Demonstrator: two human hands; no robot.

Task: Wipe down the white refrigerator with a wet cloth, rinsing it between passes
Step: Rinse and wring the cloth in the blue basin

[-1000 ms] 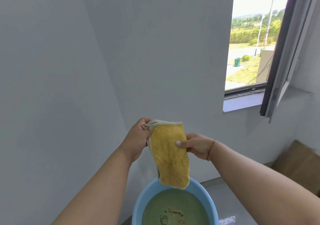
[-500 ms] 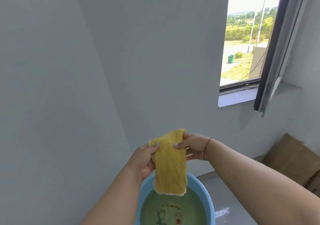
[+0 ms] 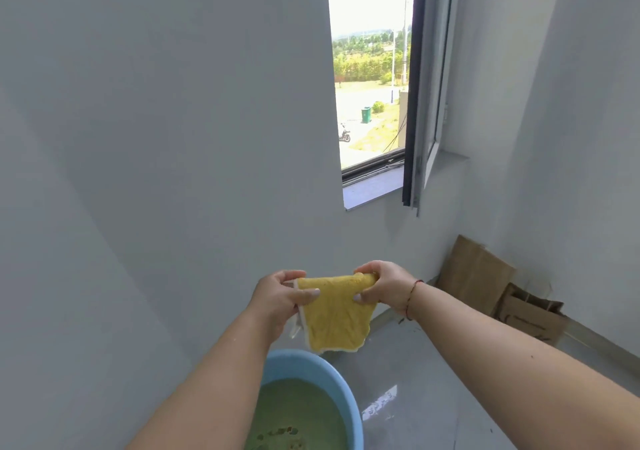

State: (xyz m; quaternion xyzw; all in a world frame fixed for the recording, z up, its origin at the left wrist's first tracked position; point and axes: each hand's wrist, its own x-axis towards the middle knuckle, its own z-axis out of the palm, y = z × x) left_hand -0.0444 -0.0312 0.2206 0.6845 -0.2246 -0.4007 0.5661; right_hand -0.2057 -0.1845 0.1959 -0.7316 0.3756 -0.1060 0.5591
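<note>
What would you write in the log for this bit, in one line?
step: cloth spread out | left hand: grips yellow cloth | right hand: grips cloth | blue basin: below, murky water

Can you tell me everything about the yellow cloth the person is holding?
The yellow cloth looks fuzzy, like terry towel, with a thin pale trim along its edges. It is held up in the air, stretched sideways. The left hand pinches its top left corner and the right hand grips its top right corner, where the cloth bunches a little. The rest hangs down loose, its bottom edge slightly curled. It hangs above and a bit beyond the blue basin of greenish water, not touching it.
</note>
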